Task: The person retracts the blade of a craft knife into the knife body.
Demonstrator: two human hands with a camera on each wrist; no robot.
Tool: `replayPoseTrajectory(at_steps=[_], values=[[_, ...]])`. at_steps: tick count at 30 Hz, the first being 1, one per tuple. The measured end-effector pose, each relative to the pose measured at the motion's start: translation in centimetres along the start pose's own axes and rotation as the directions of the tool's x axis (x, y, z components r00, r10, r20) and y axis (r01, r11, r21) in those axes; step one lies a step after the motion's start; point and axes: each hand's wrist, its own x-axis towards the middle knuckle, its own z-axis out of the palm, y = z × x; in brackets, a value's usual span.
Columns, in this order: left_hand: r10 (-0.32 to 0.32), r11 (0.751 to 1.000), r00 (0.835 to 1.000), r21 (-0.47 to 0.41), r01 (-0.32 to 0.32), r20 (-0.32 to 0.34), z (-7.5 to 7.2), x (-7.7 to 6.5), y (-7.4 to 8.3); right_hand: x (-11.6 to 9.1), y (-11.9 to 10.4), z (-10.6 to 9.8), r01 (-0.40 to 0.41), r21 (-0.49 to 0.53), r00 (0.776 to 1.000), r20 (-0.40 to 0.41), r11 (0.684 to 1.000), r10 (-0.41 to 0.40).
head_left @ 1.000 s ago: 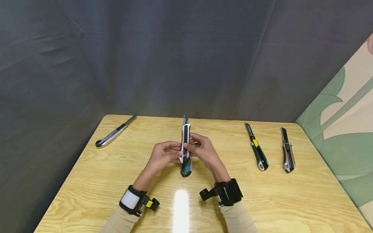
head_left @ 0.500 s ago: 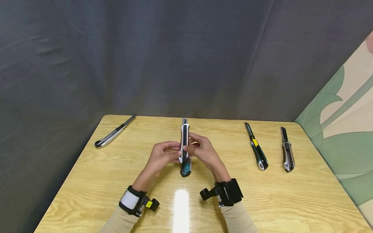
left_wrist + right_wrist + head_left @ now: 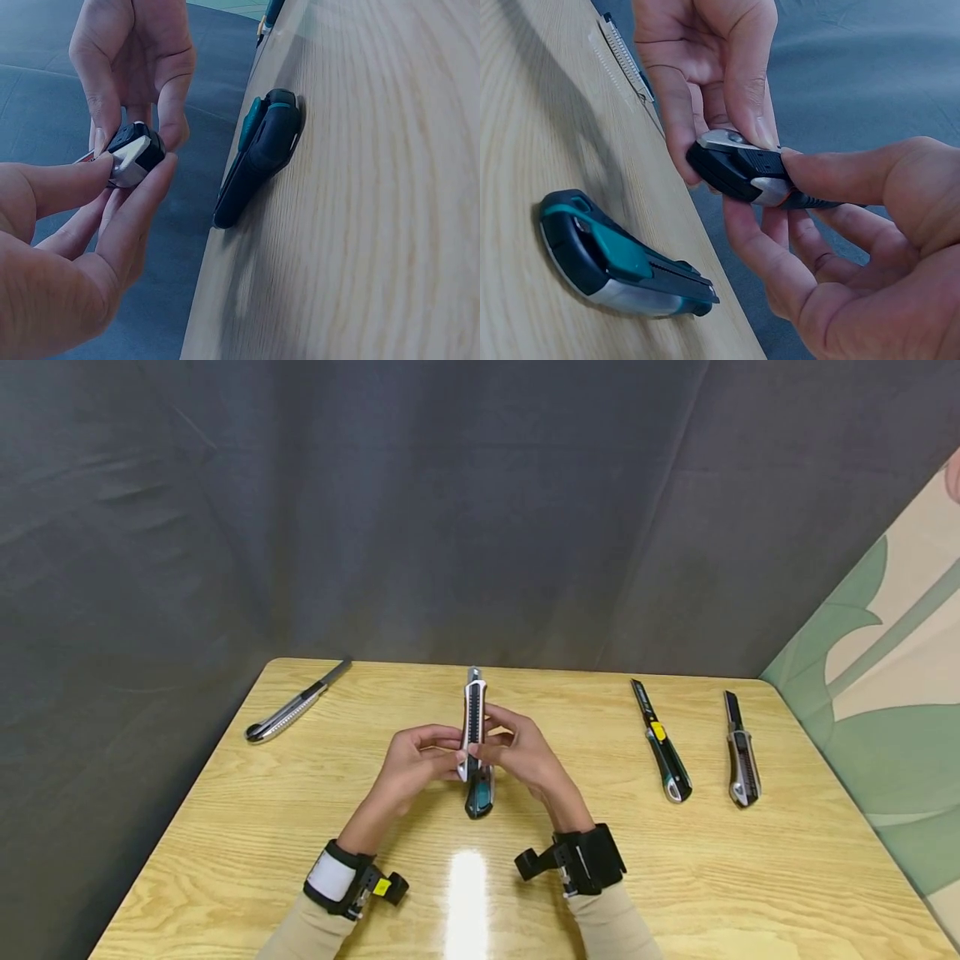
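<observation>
Between both hands, over the middle of the table, a silver-and-black snap-off utility knife (image 3: 474, 718) stands blade end away from me. My left hand (image 3: 408, 764) pinches its lower end from the left, thumb at the side. From the right, my right hand (image 3: 528, 752) grips it too, with the thumb lying on the front of the handle. A short piece of blade shows past the tip. Beneath the hands a black-and-teal utility knife (image 3: 480, 793) lies on the tabletop, partly hidden in the head view; its teal slider (image 3: 622, 251) shows in the right wrist view.
At the far left of the wooden table (image 3: 225, 827) lies a slim silver utility knife (image 3: 288, 710). To the right are a black one with a yellow slider (image 3: 662, 742) and a grey-brown one (image 3: 742, 756). A dark curtain (image 3: 480, 510) hangs behind the back edge.
My right thumb has slid down the handle toward me, and less blade shows past the knife's tip. The left hand keeps its hold; the knives on the table have not moved.
</observation>
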Motion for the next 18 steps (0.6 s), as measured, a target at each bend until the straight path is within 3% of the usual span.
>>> replayPoseTrajectory(at_steps=[12, 18], values=[[-0.021, 1.0, 1.0, 0.015, 0.021, -0.004, 0.14, 0.04, 0.02, -0.05, 0.1, -0.28, -0.028, 0.005, 1.0, 0.005, 1.0, 0.028], [-0.019, 0.999, 0.999, 0.033, 0.018, 0.031, 0.75, -0.12, -0.04, 0.03, 0.02, -0.96, -0.048, 0.085, 0.996, -0.077, 0.995, 0.054]])
